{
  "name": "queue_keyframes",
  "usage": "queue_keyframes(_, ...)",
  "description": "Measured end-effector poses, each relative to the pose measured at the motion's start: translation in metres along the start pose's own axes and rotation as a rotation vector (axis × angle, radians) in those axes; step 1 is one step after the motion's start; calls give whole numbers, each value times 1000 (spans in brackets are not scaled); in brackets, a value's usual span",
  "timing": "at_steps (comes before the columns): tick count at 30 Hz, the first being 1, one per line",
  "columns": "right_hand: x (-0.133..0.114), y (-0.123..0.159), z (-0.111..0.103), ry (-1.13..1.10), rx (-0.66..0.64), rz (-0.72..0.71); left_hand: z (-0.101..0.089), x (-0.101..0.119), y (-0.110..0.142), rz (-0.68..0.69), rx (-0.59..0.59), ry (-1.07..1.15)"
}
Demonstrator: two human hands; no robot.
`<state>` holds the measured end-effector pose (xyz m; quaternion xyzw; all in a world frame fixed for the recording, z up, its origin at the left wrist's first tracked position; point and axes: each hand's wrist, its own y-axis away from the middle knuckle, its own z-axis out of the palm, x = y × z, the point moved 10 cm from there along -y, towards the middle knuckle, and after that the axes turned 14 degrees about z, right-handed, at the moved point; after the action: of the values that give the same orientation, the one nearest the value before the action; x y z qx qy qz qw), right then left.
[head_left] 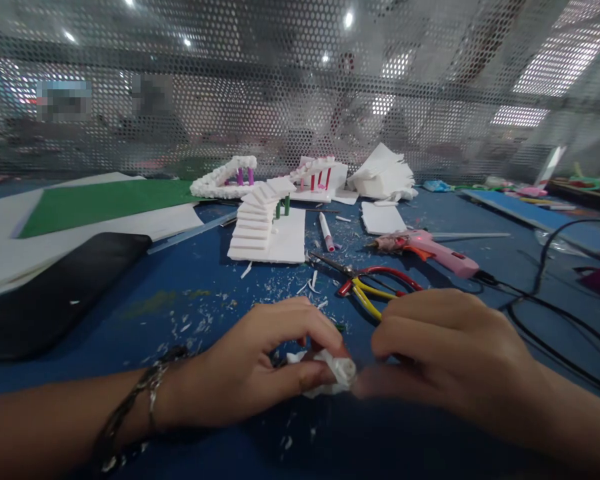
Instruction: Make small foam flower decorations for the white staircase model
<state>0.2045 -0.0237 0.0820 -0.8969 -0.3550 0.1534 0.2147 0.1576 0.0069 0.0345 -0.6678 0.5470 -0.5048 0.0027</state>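
Observation:
My left hand pinches a crumpled white piece of tissue or thin paper between thumb and fingers, low in the middle of the view. A round, rolled-looking end of it faces right. Close beside that end is my right hand, its fingers curled in and its thumb blurred near the white piece. Whatever the right fingers may hold is hidden. Just beyond the right hand lie scissors with red and yellow handles. Behind them rests a pink glue gun with its cord running right.
A small white staircase model on green posts stands ahead, with white beaded models behind it. A black phone-like slab and green sheet lie left. A marker, white squares and scraps are scattered on the blue table.

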Motion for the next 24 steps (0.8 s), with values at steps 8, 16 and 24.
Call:
queue_keyframes(8, 18, -1, -7, -189, -44, 104, -6, -10, 4, -128, 112, 63)
queue_keyframes(16, 4, 3, -2, 3, -6, 42, -8, -14, 3, -122, 154, 64)
queue_keyframes(24, 6, 6, 2, 19, -3, 79, -4, 0, 0, 7, 56, -53)
